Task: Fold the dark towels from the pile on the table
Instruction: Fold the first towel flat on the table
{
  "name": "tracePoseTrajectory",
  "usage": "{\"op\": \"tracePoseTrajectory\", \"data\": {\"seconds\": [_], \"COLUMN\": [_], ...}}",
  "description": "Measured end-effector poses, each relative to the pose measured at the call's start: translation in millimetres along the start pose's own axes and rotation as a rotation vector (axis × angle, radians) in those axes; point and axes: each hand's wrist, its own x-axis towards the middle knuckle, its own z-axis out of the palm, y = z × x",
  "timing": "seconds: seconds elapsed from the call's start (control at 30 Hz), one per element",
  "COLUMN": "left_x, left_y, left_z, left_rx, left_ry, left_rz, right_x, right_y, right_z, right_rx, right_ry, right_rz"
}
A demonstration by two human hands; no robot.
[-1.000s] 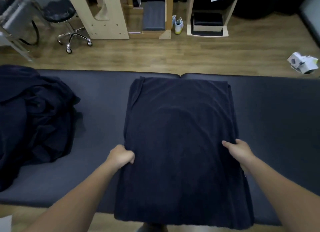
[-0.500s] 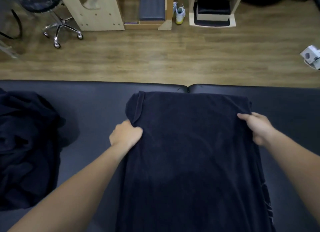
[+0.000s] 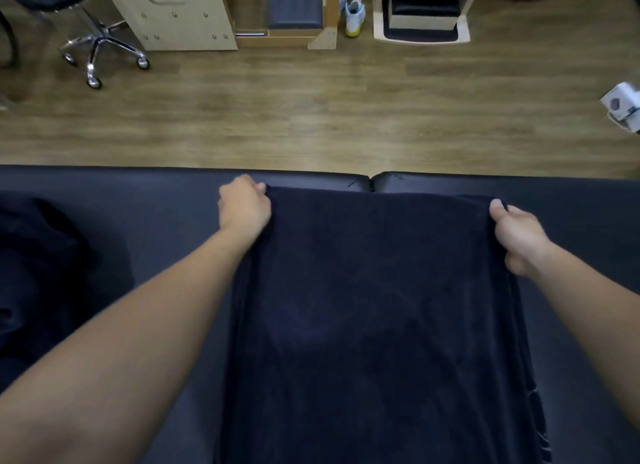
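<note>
A dark navy towel (image 3: 377,307) lies flat down the middle of the black padded table (image 3: 138,200), running from its far edge to the bottom of the view. My left hand (image 3: 244,205) grips the towel's far left corner. My right hand (image 3: 519,236) grips the far right corner, thumb on top. Both arms are stretched out along the towel's sides. The pile of dark towels (image 3: 38,276) sits crumpled at the left of the table.
Beyond the table is wooden floor (image 3: 311,117). A wheeled stool (image 3: 93,44) stands at the far left, wooden furniture (image 3: 180,13) and a white shoe (image 3: 355,13) at the back, a white box (image 3: 623,105) at the right edge.
Both hands slid from the towel's near part up along its side edges to the far corners at the table's far edge. The view tilted further forward.
</note>
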Motion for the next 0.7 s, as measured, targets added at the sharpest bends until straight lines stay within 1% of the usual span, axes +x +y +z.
{"op": "tracePoseTrajectory", "data": {"seconds": [0.07,0.13,0.2,0.27,0.3,0.33,0.4,0.43,0.5,0.53,0.57,0.6,0.63,0.67,0.7], "left_x": [12,16,13,12,13,14,15,15,15,14,12,9,7,5,3], "left_y": [-2,-12,-22,-26,-24,-22,-18,-18,-22,-24,-24,-24,-24,-23,-22], "left_z": [-11,-17,-14,-10,-10,-11,-15,-17,-21,-25,-31,-37,-42,-45,-46], "left_rx": [-0.075,-0.117,-0.073,0.016,0.057,0.096,0.131,0.110,0.040,-0.020,-0.137,-0.308,-0.506,-0.707,-0.869], "left_ry": [0.022,0.039,-0.009,-0.054,-0.054,-0.051,-0.082,-0.135,-0.279,-0.338,-0.383,-0.431,-0.488,-0.550,-0.600], "left_rz": [-0.087,-0.138,-0.138,-0.099,-0.061,-0.018,0.082,0.102,0.092,0.076,0.045,0.000,-0.042,-0.080,-0.114], "right_x": [0,-2,-3,1,2,5,11,3,0,-1,-2,-2,-5,-5,-4], "right_y": [-5,-3,4,7,3,-1,-4,-8,-7,-6,-8,-8,-12,-14,-15], "right_z": [-5,-8,-11,-13,-13,-13,-12,-9,-7,-9,-12,-16,-18,-20,-20], "right_rx": [0.050,0.136,0.170,0.167,0.127,0.035,-0.252,-0.360,-0.462,-0.480,-0.490,-0.476,-0.433,-0.340,-0.203], "right_ry": [0.016,0.023,0.039,0.071,0.093,0.122,0.209,0.210,0.113,0.046,-0.018,-0.067,-0.110,-0.118,-0.092], "right_rz": [-0.028,-0.073,-0.083,-0.047,-0.056,-0.101,-0.209,-0.227,-0.158,-0.108,-0.057,-0.039,-0.054,-0.094,-0.145]}}
